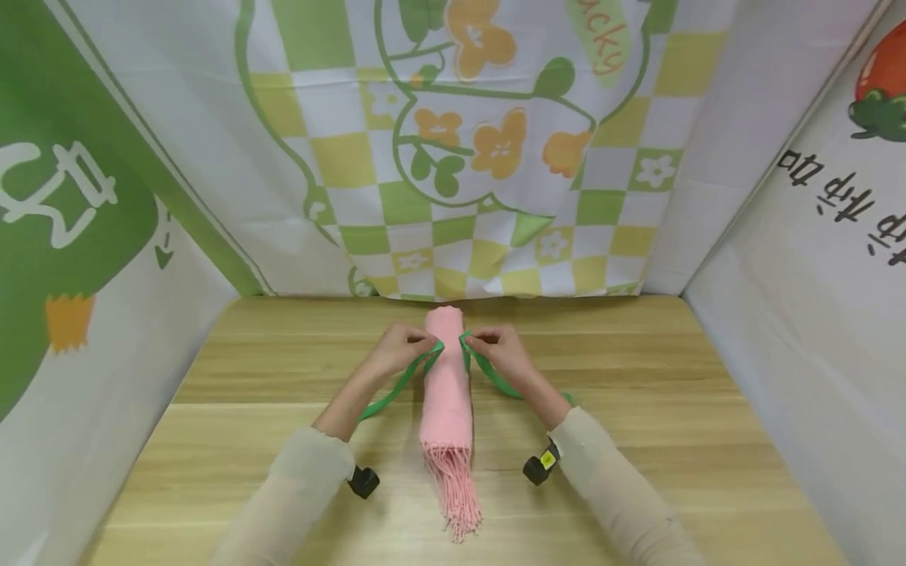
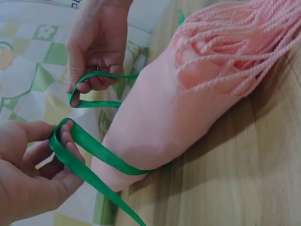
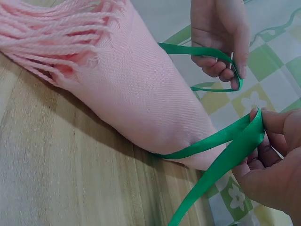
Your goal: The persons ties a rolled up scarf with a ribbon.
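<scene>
A rolled pink scarf lies lengthwise on the table, its twisted fringe fanned toward the near side. A green ribbon passes around the roll near its far end. On the left of the scarf, my left hand pinches one length of ribbon between thumb and fingers, folded into a loop. My right hand pinches the other length on the right side, also looped back, as the right wrist view shows at the ribbon. Both hands hold their loops above the roll, apart from each other. The ribbon's part beneath the scarf is hidden.
The wooden table extends to both sides of the scarf. A checked, flowered cloth hangs at its back edge, and printed panels stand left and right. Black wrist cameras sit under both sleeves.
</scene>
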Demonstrator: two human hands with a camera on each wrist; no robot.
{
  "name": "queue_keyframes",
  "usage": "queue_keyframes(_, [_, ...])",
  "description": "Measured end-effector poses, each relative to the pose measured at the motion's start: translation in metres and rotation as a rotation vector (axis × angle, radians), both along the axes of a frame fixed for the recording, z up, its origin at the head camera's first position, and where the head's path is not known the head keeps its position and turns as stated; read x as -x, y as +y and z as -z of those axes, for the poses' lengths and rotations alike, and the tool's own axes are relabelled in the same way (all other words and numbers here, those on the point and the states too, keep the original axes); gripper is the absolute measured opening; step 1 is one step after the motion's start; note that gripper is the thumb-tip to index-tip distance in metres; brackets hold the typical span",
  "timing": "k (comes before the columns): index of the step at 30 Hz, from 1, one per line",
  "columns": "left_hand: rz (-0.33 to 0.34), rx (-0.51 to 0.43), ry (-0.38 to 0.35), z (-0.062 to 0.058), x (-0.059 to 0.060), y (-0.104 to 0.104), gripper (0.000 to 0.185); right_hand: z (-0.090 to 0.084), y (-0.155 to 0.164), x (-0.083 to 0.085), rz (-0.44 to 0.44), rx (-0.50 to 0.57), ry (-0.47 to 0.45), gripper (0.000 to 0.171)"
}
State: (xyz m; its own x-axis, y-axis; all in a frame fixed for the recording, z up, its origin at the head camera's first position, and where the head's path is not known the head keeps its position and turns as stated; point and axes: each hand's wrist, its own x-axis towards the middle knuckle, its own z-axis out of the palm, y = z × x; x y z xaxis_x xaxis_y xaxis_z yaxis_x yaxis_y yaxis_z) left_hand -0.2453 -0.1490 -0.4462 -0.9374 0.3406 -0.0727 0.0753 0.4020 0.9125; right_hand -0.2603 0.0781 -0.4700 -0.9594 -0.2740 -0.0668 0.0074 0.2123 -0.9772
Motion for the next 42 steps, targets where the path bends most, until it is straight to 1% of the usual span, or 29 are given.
queue_keyframes(4, [-0.008, 0.007, -0.025, 0.000, 0.004, 0.005, 0.025, 0.003, 0.002, 0.002, 0.024, 0.022, -0.004, 0.022])
queue_keyframes(11, [-0.004, 0.015, -0.027, 0.003, 0.010, 0.013, 0.024, 0.003, 0.000, 0.007, 0.058, 0.039, -0.020, 0.022])
queue_keyframes(16, [-0.017, 0.008, -0.046, 0.007, 0.010, 0.016, 0.024, 0.004, -0.004, 0.007, 0.037, 0.043, -0.001, 0.022])
queue_keyframes(22, [-0.018, 0.003, -0.050, 0.010, 0.011, 0.017, 0.025, 0.000, -0.009, 0.005, 0.012, 0.062, -0.019, 0.024])
queue_keyframes(24, [-0.030, -0.012, -0.063, 0.010, 0.011, 0.017, 0.025, -0.001, -0.011, 0.005, -0.002, 0.064, -0.024, 0.025])
queue_keyframes(30, [-0.066, -0.124, -0.167, 0.013, 0.009, 0.016, 0.027, 0.000, -0.015, 0.004, -0.021, 0.090, -0.041, 0.026])
queue_keyframes(34, [-0.067, -0.180, -0.205, 0.015, 0.008, 0.017, 0.033, 0.001, -0.017, 0.002, -0.033, 0.115, -0.061, 0.027])
queue_keyframes(38, [-0.068, -0.180, -0.204, 0.016, 0.007, 0.019, 0.036, 0.002, -0.019, 0.002, -0.039, 0.135, -0.078, 0.028])
queue_keyframes(42, [-0.098, -0.168, -0.171, 0.017, 0.006, 0.018, 0.029, 0.000, -0.021, 0.001, -0.052, 0.114, -0.065, 0.030])
